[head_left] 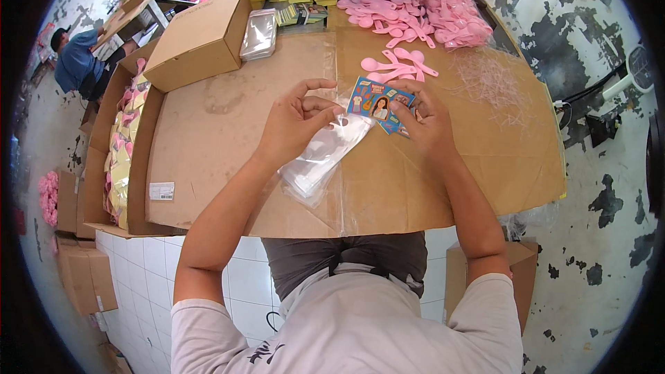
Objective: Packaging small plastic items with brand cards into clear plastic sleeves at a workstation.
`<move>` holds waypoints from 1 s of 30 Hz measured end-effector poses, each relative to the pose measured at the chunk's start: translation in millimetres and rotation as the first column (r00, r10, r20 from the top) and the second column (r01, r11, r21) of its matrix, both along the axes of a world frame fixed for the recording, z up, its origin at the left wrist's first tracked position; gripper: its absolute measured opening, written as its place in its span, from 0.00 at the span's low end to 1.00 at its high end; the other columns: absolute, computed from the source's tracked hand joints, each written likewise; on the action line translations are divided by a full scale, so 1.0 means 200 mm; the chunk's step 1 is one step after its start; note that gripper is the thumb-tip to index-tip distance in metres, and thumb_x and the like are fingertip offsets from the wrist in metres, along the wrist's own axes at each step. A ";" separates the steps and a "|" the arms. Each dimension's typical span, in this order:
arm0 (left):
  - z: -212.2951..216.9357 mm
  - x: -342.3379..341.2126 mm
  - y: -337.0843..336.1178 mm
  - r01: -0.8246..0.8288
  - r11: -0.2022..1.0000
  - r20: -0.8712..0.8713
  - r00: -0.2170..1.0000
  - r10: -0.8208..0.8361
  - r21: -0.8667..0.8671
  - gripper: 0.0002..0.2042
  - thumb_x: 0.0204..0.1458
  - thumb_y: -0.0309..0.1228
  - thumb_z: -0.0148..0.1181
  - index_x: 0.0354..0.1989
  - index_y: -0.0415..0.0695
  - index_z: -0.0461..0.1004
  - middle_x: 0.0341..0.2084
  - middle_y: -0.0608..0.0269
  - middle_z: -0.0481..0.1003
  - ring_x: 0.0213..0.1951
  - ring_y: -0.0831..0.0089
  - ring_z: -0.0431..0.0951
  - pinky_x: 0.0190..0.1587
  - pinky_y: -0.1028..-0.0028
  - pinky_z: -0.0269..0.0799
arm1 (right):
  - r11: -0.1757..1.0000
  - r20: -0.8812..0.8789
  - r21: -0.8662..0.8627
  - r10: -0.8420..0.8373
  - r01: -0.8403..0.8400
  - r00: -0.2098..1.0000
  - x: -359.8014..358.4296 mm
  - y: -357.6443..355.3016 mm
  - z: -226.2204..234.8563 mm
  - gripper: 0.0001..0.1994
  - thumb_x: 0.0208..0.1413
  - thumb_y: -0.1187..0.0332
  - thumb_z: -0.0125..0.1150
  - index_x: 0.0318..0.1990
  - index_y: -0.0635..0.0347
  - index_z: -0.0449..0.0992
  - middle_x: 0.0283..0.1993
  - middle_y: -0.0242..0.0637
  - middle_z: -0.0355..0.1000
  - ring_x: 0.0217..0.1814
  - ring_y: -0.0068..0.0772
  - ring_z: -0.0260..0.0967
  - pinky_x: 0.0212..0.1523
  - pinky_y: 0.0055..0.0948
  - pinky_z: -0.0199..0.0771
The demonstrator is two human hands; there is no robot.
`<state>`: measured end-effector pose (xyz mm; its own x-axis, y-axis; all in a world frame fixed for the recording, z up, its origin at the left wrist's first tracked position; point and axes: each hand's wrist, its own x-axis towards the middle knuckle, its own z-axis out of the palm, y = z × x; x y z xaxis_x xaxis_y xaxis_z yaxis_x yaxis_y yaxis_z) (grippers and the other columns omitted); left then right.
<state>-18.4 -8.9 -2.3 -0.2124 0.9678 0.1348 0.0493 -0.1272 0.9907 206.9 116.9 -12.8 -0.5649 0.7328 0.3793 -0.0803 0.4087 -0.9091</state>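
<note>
Above the middle of the table, my right hand [427,121] is closed on a few small blue printed cards [377,105], its thumb pressed on their front. The cards overlap and fan out slightly. My left hand [303,119] has thumb and fingers pinched at the upper end of a clear plastic bag [322,163], with the index finger stretched toward the cards. More than one bag may lie in that stack; I cannot tell. Just beyond the cards, several loose pink plastic spoons [398,64] rest on the cardboard table cover [499,173].
A pink spoon pile [388,14] and a filled bag of spoons [457,14] sit at the back. Left stand a closed carton [201,38], clear bag packs [259,34] and an open box of packed items [125,145]. Thin plastic strips [488,83] lie right. A person [82,62] sits far left.
</note>
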 end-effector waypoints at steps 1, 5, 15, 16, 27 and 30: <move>0.00 0.00 0.00 0.009 1.000 0.022 1.000 -0.009 -0.008 0.21 0.61 0.25 0.64 0.61 0.37 0.67 0.38 0.56 0.84 0.40 0.76 0.84 0.40 0.78 0.77 | 1.000 0.025 0.000 0.022 -0.022 0.999 0.00 0.00 0.00 0.15 0.62 0.76 0.61 0.56 0.59 0.76 0.48 0.35 0.77 0.48 0.22 0.74 0.47 0.26 0.75; 0.00 0.01 -0.01 0.067 0.997 0.007 0.998 -0.067 0.025 0.22 0.60 0.22 0.64 0.62 0.37 0.67 0.38 0.57 0.84 0.41 0.77 0.83 0.41 0.79 0.75 | 0.992 0.053 0.114 0.049 -0.055 0.997 0.01 0.02 0.00 0.15 0.62 0.74 0.62 0.56 0.59 0.77 0.47 0.35 0.77 0.46 0.24 0.74 0.47 0.28 0.75; 0.00 0.03 -0.01 0.059 0.998 0.014 0.998 -0.059 0.003 0.22 0.59 0.23 0.66 0.61 0.37 0.70 0.37 0.56 0.85 0.39 0.79 0.84 0.41 0.81 0.74 | 1.000 -0.084 0.017 -0.020 0.021 0.996 -0.01 -0.03 0.02 0.15 0.64 0.78 0.60 0.57 0.65 0.74 0.52 0.38 0.77 0.53 0.24 0.75 0.52 0.27 0.77; 0.00 0.03 -0.01 0.056 0.998 0.014 0.998 -0.056 0.008 0.21 0.59 0.24 0.66 0.60 0.37 0.70 0.37 0.56 0.85 0.39 0.79 0.84 0.41 0.81 0.74 | 1.000 -0.125 0.008 -0.011 0.012 0.992 -0.02 -0.04 0.02 0.15 0.64 0.77 0.60 0.57 0.65 0.74 0.52 0.38 0.77 0.53 0.24 0.75 0.52 0.27 0.77; -0.01 0.03 -0.02 0.054 0.999 -0.025 0.998 -0.054 0.006 0.20 0.59 0.22 0.64 0.60 0.37 0.71 0.38 0.57 0.84 0.39 0.80 0.83 0.41 0.80 0.75 | 0.916 0.117 0.400 -0.014 -0.034 0.993 0.02 -0.01 0.05 0.13 0.59 0.76 0.64 0.52 0.60 0.78 0.42 0.34 0.77 0.40 0.24 0.74 0.41 0.27 0.75; -0.03 0.03 -0.02 0.089 0.996 -0.085 0.993 -0.086 0.025 0.20 0.59 0.21 0.63 0.61 0.36 0.71 0.38 0.57 0.84 0.40 0.78 0.83 0.42 0.79 0.76 | 0.934 0.043 0.355 -0.057 0.038 0.997 0.00 -0.01 0.01 0.14 0.59 0.76 0.64 0.53 0.61 0.78 0.41 0.36 0.77 0.38 0.25 0.75 0.39 0.28 0.75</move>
<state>-12.1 -12.1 -7.9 -0.1140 0.9777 0.1762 0.1198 -0.1625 0.9794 207.5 115.4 -10.2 -0.5585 0.5831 0.5899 -0.0095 0.7066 -0.7075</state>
